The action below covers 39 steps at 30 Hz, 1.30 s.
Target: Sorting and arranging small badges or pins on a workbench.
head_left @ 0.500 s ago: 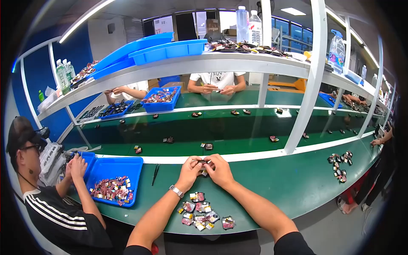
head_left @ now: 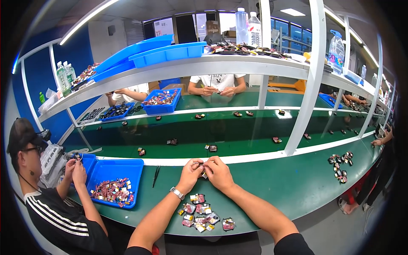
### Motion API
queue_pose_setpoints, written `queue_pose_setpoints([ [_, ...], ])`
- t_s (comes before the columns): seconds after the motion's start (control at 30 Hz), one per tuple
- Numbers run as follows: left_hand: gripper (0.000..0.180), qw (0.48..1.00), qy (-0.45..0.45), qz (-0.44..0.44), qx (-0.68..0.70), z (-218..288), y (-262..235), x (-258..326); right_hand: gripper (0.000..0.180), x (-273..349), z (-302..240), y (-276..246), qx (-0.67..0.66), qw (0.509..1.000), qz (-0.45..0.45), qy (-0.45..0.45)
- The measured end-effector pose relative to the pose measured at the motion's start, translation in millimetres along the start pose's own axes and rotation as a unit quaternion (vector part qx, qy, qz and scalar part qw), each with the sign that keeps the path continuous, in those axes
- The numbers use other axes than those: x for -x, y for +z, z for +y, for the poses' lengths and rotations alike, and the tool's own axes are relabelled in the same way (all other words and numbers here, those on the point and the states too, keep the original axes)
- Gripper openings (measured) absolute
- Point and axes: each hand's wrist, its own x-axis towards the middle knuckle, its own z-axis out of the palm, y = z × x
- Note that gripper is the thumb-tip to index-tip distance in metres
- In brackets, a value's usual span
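My left hand point(head_left: 191, 176) and my right hand point(head_left: 218, 173) meet over the green bench, both closed on a small electronic assembly point(head_left: 204, 174). Fingers cover most of it; a dark part and a pale part show between them. Closer to me lies a loose group of similar assemblies point(head_left: 200, 211), with red circuit boards, yellow-and-white parts and clear or dark casings. Black tweezers point(head_left: 156, 176) rest on the bench left of my left hand.
To the left, a blue tray point(head_left: 140, 187) holds many red boards, and a co-worker point(head_left: 55, 204) sits beside it. Beyond the white rail point(head_left: 255, 157), a green conveyor point(head_left: 238, 136) carries scattered assemblies. A loaded shelf point(head_left: 238, 63) spans above. More assemblies point(head_left: 340, 165) lie at right.
The pieces on the conveyor have shifted slightly right. My fingers have changed position a little around the assembly. The co-worker at left has moved their hands slightly.
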Motion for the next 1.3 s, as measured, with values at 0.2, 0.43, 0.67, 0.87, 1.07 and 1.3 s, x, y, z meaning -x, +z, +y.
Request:
queue_pose_setpoints([
  [0.2,0.025,0.999,-0.014,-0.024,0.028,4,2,1,0.012,1,4,-2,0.064,0.997,-0.005,-0.051],
  [0.43,0.026,0.998,-0.022,-0.031,0.051,1,-2,2,0.016,4,-4,1,0.086,0.995,-0.012,-0.042],
  [0.67,0.026,0.997,-0.04,-0.033,0.065,1,-2,3,0.016,3,-4,1,0.126,0.988,-0.005,-0.084],
  [0.87,0.023,0.996,-0.045,-0.029,0.065,-1,-2,3,0.017,6,-2,3,0.186,0.976,-0.012,-0.115],
  [1.07,0.022,0.996,-0.042,-0.03,0.068,-1,-3,3,0.016,7,2,5,0.162,0.979,-0.011,-0.122],
  [1.3,0.023,0.996,-0.046,-0.033,0.066,-2,-4,3,0.016,6,2,4,0.173,0.976,-0.012,-0.134],
])
